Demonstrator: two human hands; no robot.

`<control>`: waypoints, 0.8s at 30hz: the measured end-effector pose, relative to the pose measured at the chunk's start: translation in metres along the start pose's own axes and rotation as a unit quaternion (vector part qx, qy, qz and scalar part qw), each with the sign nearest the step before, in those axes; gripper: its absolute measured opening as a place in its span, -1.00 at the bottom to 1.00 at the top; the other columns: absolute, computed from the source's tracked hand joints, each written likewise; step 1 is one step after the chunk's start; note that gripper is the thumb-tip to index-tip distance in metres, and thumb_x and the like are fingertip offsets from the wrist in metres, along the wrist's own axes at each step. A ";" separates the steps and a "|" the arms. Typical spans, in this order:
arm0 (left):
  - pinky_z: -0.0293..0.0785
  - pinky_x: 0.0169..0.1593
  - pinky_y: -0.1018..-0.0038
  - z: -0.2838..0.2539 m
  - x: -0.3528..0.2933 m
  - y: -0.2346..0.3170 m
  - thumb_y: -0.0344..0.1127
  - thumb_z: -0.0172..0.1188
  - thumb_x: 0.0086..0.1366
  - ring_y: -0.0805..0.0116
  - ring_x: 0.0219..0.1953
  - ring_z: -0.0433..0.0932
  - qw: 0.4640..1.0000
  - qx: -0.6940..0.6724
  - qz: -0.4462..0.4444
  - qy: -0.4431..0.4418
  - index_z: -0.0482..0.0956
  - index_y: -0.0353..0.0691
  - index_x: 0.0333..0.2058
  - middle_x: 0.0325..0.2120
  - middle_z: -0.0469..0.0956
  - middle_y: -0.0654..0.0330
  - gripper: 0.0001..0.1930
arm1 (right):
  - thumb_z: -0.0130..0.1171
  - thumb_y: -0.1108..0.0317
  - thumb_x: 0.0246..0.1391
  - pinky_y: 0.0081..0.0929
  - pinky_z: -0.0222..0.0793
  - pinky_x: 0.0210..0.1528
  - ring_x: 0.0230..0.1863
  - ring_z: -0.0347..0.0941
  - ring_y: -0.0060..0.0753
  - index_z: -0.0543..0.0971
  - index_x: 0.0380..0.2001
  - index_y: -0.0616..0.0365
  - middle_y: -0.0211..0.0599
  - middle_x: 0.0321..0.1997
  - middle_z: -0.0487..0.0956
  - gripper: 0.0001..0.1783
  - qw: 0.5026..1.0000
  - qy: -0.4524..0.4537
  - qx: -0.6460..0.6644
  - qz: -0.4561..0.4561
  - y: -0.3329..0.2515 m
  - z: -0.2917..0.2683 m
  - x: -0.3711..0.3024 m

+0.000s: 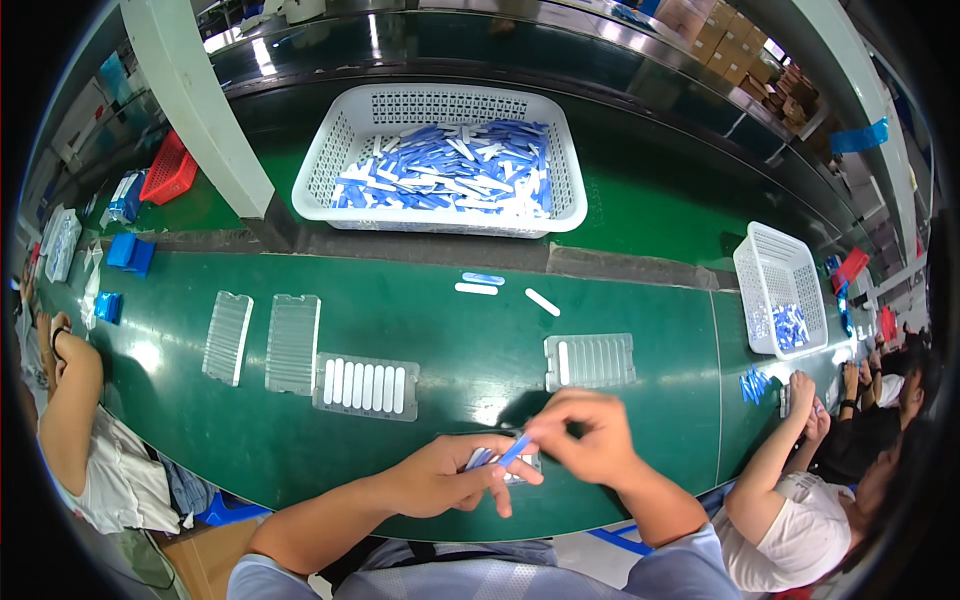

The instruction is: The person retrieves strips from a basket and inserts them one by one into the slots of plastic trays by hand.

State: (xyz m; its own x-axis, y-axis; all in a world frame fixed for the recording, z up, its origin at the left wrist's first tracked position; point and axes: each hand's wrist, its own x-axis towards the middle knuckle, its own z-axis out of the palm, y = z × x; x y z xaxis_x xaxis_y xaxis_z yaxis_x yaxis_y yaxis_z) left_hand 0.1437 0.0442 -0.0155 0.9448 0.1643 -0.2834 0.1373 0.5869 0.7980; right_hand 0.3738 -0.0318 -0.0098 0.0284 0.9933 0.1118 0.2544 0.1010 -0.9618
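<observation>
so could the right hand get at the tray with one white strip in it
Likely yes: the tray lies just beyond the right hand, and nothing appears to stand between them. The hand does seem occupied with a blue strip, though.

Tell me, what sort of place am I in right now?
Probably a factory workshop. There is a long green worktable with other people at it, a large white basket heaped with small blue and white strips, and stacked cardboard boxes in the background.
</observation>
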 end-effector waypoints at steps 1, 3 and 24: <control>0.19 -0.53 0.67 0.002 0.001 0.002 -0.34 -0.06 0.55 0.55 -0.39 0.57 1.000 -0.003 0.022 0.018 0.34 -0.29 0.29 0.01 0.62 0.09 -0.60 | 0.36 0.58 0.02 -0.60 0.33 -0.37 -0.40 0.44 -0.58 0.73 -0.37 0.19 -0.37 -0.44 0.61 -0.91 0.996 0.076 0.036 0.020 0.009 -0.005 -0.002; 0.18 -0.53 0.67 0.001 0.002 0.002 -0.34 -0.05 0.55 0.54 -0.38 0.58 1.000 -0.017 0.009 0.019 0.33 -0.29 0.30 0.02 0.62 0.08 -0.59 | 0.43 0.53 -0.04 -0.55 0.30 -0.34 -0.46 0.41 -0.53 0.73 -0.40 0.14 -0.44 -0.47 0.59 -0.91 0.974 0.224 0.033 -0.031 0.016 -0.014 0.005; 0.10 -0.55 0.65 -0.009 -0.004 0.004 -0.22 0.03 0.53 0.50 -0.30 0.61 0.991 -0.109 0.009 0.076 0.32 -0.39 0.28 0.13 0.54 -0.03 -0.53 | 0.49 0.22 -0.14 -0.37 0.20 -0.18 -0.32 0.33 -0.33 0.78 -0.30 0.01 -0.45 -0.45 0.42 -0.73 0.928 -0.049 -0.352 -0.117 0.010 -0.057 0.018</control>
State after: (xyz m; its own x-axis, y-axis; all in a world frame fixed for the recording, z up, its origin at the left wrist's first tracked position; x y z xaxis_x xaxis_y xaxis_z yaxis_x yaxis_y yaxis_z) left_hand 0.1373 0.0530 -0.0161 0.8886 0.2836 -0.3604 0.0377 0.7379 0.6738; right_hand 0.4318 -0.0165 -0.0036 -0.1863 0.9524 0.2412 0.8110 0.2876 -0.5095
